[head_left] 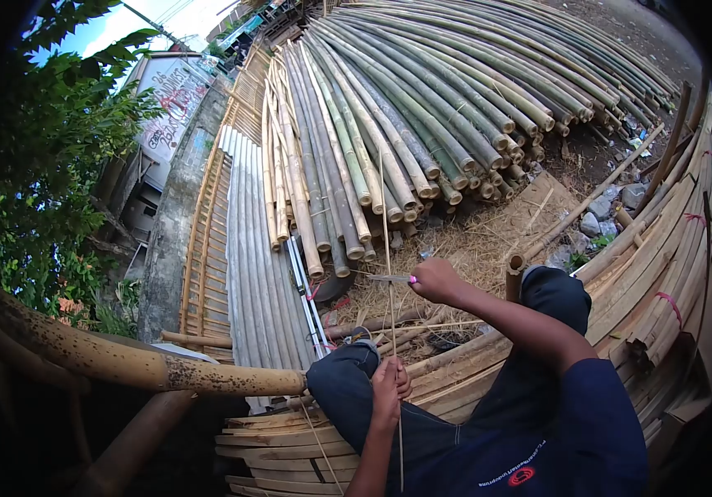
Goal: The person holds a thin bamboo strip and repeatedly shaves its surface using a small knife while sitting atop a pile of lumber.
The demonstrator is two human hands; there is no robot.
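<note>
Left hand (389, 388) grips thin bamboo strip (386, 224); right hand (437, 280) holds flat blade (389, 278).

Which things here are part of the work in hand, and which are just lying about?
In use: thin bamboo strip, in the left hand; knife, in the right hand.
Lying about: bamboo poles, split bamboo slats, corrugated sheet, stones.
</note>
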